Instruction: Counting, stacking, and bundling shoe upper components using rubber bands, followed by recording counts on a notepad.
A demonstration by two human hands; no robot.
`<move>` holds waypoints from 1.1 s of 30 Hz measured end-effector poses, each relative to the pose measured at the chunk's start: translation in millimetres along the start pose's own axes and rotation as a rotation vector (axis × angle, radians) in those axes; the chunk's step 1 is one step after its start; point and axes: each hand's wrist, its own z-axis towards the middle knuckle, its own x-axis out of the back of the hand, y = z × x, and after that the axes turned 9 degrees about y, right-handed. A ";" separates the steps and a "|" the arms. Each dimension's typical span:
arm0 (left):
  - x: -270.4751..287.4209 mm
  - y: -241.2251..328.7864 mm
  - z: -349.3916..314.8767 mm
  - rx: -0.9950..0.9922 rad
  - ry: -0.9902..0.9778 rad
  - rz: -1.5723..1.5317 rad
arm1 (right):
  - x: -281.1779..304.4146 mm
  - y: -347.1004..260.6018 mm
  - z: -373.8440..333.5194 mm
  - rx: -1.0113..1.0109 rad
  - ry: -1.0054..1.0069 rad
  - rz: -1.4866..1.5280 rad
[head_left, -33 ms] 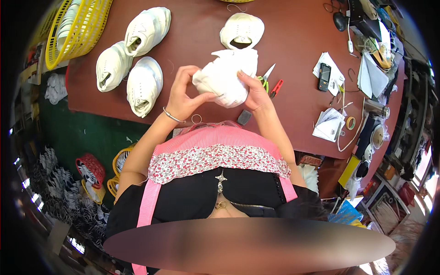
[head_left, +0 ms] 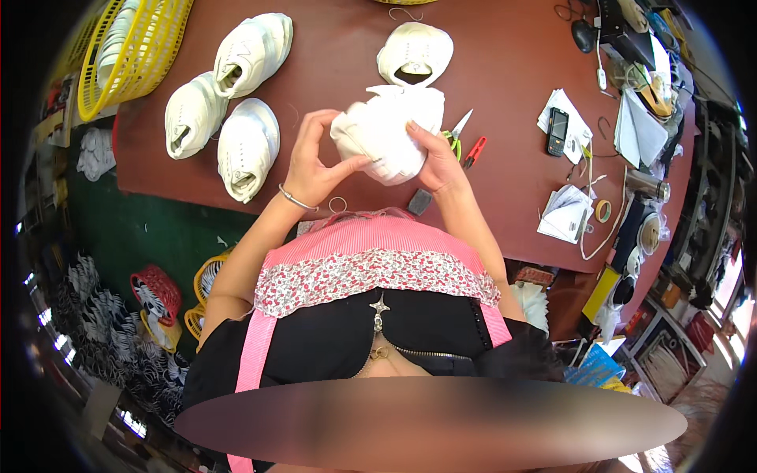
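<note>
Fingers of the left hand: bent, gripping the left side of a white bundle between thumb and fingertips, some tips hidden. Right hand: closed on the opposite side, thumb laid on top, remaining fingers mostly out of sight beneath. White bundle: soft-looking, folded, held over the worktop, a little in from the near edge; the two-sided hold presumably keeps so limp a piece from sagging. Forearms: elbows out, slanting inward past either side of the pink apron, wrists turned toward each other; bracelet on the left wrist. Single white shoe: beyond the bundle, toe toward the far edge, opening toward the wearer; whether it touches the bundle cannot be told. Three white shoes: grouped near the left edge, likely so placed to be out of the hands' way. Green-handled scissors and red tool: just beside the right hand, seemingly for easy reach. Dark block: at the near edge. Handheld device: toward the right edge, on papers.
</note>
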 end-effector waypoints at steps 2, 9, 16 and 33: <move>4.4 17.1 8.3 -0.178 0.003 0.252 | -2.7 3.6 -5.2 0.119 0.042 0.014; 27.0 16.8 13.6 0.471 -0.099 -0.357 | -7.7 13.6 -21.7 0.180 -0.053 -0.136; 94.2 -12.2 21.5 0.622 0.144 -1.007 | 14.8 3.7 -24.7 0.202 -0.133 -0.106; 25.0 -7.2 6.8 0.796 -0.131 -0.527 | -32.9 3.7 -16.8 0.084 0.240 0.026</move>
